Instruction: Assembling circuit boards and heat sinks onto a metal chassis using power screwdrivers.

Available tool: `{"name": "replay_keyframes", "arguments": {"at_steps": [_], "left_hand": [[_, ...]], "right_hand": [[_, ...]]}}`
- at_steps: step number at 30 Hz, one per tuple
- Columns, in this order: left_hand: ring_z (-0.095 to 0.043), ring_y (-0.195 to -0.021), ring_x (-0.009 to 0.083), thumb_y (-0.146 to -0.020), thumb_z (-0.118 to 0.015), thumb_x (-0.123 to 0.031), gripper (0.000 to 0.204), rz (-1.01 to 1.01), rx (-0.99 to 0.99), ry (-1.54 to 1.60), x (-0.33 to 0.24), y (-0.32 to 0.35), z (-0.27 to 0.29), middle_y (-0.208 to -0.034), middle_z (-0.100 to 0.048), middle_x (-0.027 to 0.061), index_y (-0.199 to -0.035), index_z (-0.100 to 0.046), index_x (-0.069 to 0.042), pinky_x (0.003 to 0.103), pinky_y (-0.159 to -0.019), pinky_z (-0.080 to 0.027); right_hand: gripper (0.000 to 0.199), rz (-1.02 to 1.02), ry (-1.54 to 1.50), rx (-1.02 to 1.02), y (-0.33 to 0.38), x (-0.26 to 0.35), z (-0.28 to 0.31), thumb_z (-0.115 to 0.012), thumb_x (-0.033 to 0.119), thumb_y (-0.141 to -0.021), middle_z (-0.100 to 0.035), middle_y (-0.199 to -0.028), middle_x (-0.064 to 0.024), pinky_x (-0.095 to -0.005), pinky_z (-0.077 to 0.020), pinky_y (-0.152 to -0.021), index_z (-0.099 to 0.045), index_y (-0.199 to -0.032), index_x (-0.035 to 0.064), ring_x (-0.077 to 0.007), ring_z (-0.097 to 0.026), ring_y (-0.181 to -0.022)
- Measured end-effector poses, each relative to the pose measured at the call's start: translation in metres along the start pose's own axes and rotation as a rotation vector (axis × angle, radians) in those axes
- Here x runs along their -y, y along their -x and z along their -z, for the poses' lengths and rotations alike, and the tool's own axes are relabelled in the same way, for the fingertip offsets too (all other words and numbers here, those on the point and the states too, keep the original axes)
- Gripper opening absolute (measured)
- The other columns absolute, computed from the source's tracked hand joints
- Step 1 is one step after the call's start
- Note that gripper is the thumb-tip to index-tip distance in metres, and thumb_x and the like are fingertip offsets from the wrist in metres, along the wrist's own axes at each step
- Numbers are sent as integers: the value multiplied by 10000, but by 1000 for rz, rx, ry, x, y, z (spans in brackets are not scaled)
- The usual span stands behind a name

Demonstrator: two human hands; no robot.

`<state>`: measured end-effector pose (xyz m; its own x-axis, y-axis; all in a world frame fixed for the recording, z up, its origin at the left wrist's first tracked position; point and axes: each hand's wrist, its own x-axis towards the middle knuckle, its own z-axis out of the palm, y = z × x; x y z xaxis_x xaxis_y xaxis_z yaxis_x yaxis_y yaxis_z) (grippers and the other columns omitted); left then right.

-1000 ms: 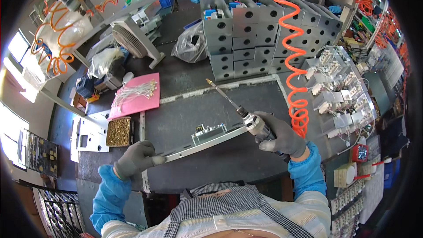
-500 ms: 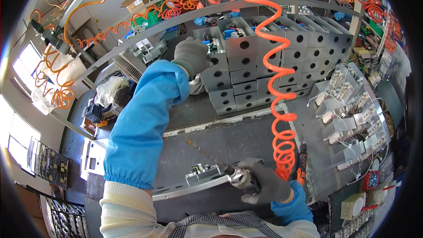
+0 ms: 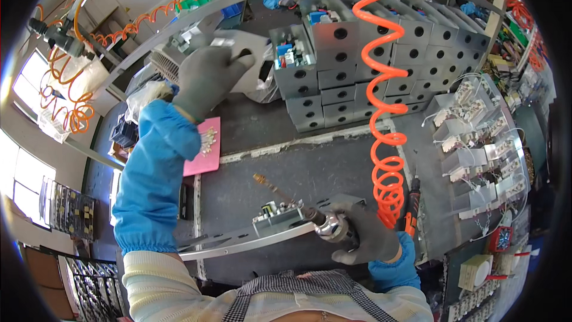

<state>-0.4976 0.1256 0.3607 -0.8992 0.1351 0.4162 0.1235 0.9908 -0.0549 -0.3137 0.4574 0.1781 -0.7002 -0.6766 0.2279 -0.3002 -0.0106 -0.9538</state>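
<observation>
Grey-gloved left hand (image 3: 205, 80): fingers clasping metal housing (image 3: 255, 46) | right hand (image 3: 368, 235): fingers wrapped round power driver (image 3: 333, 227)

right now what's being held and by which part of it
Right hand: power driver, by its body. Left hand: apparently a grey metal piece, by one edge.
</observation>
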Motion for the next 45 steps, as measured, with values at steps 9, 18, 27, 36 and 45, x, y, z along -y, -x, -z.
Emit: {"name": "replay_keyframes", "arguments": {"at_steps": [9, 18, 27, 36, 45], "left_hand": [[-708, -927, 179, -874, -776, -320, 395, 646, 579, 610, 122, 157, -113, -976, -765, 89, -1084, -754, 13, 346, -836, -533], [-677, -902, 227, -961, -654, -444, 401, 648, 951, 634, 143, 211, -214, -956, -743, 106, -1093, -760, -81, 392, -851, -510], [-571, -1342, 252, -1029, -440, -519, 472, 284, 1077, -58, 195, 263, -239, -1366, -670, 87, -1372, -661, -280, 548, -1211, -156], [-696, -1047, 342, -951, -629, -469, 383, 238, 701, 69, 173, 224, -219, -1079, -743, 148, -1193, -759, -202, 443, -896, -547], [-699, -1044, 343, -925, -622, -418, 366, -318, 713, -31, 29, 85, -82, -1103, -745, 128, -1139, -761, -156, 442, -907, -546]], "right_hand": [[904, -145, -52, -167, 4, 1, -13, -896, 183, -610, -602, -1251, -143, -389, -471, -1010, -482, -1393, 2, -264, -609, -1139], [894, -161, -116, -262, -12, 5, -32, -871, 190, -646, -615, -1058, -59, -289, -526, -753, -455, -1407, -30, -126, -629, -843], [909, -157, -99, -291, -12, 6, -33, -892, 235, -658, -636, -1003, -55, -286, -532, -721, -460, -1410, -39, -128, -645, -814], [899, -202, -209, -271, -7, 15, -35, -823, 76, -613, -611, -1079, -51, -308, -526, -780, -474, -1439, 10, -138, -627, -876], [800, -163, 33, -348, -33, 21, -27, -759, 197, -737, -628, -1120, -81, -329, -521, -862, -478, -1472, 54, -161, -633, -980]]}}
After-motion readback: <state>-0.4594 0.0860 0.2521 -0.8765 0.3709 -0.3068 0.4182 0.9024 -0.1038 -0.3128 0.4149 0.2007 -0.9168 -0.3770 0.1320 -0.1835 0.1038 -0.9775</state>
